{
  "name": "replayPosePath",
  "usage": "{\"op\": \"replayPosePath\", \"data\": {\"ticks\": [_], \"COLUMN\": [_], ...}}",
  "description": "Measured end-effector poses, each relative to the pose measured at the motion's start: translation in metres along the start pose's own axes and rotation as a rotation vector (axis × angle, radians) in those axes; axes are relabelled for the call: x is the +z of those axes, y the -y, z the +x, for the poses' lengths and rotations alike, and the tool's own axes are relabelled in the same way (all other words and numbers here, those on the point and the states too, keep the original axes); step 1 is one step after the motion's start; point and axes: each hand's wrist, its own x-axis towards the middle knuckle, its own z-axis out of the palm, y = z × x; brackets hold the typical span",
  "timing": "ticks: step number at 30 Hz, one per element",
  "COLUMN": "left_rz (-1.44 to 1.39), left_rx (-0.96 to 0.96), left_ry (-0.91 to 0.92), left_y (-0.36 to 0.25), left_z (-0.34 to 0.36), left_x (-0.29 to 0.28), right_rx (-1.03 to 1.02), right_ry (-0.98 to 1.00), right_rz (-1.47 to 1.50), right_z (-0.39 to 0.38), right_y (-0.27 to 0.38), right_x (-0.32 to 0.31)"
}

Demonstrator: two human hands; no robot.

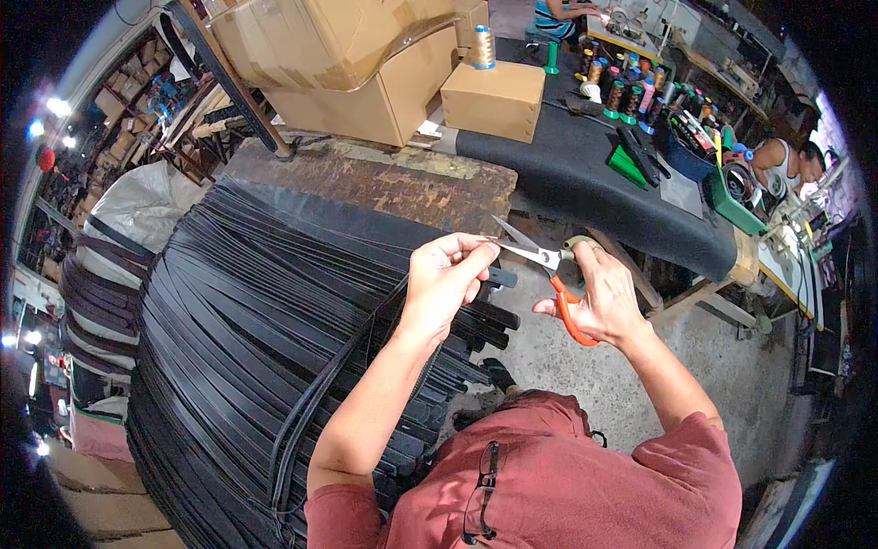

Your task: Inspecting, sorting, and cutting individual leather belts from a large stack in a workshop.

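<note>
My right hand [608,288] holds a pair of scissors [549,259] with one orange handle loop and one tan loop. Their metal blades are parted and point up and left, toward my left hand. Thumb and forefinger of my left hand [445,276] are pinched together close to the blades. Something thin and brownish shows at those fingertips, too small to name. A black strap [315,403] runs from beneath my left hand down across a large pile of black straps [229,339]. The end of a dark strap [501,276] sticks out just below my left fingers.
Cardboard boxes [402,96] stand on a worn wooden board [366,178] ahead. To the right, a black-covered table [585,156] bears thread spools [631,101] and a green bin [736,206]. A wrapped bundle [105,293] stands left. Two people work at machines farther off.
</note>
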Motion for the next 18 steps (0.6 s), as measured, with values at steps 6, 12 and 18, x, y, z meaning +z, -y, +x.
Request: {"op": "replayPosePath", "data": {"ticks": [6,12,18], "left_rz": [0.000,0.003,-0.020], "left_rx": [-0.008,-0.027,-0.009], "left_ry": [0.008,-0.003,0.017], "left_y": [0.0003,-0.0007,0.0000], "left_z": [-0.0007,-0.0022,-0.0021], "left_x": [-0.0015,-0.0019,-0.0025], "right_rx": [0.004,-0.031,-0.025], "right_ry": [0.001,-0.027,-0.050], "right_rz": [-0.011,-0.065,-0.104], "right_z": [0.0061,0.0099,0.0095], "right_y": [0.0045,0.0028,0.0010], "right_x": [-0.0011,0.0011,0.0027]}}
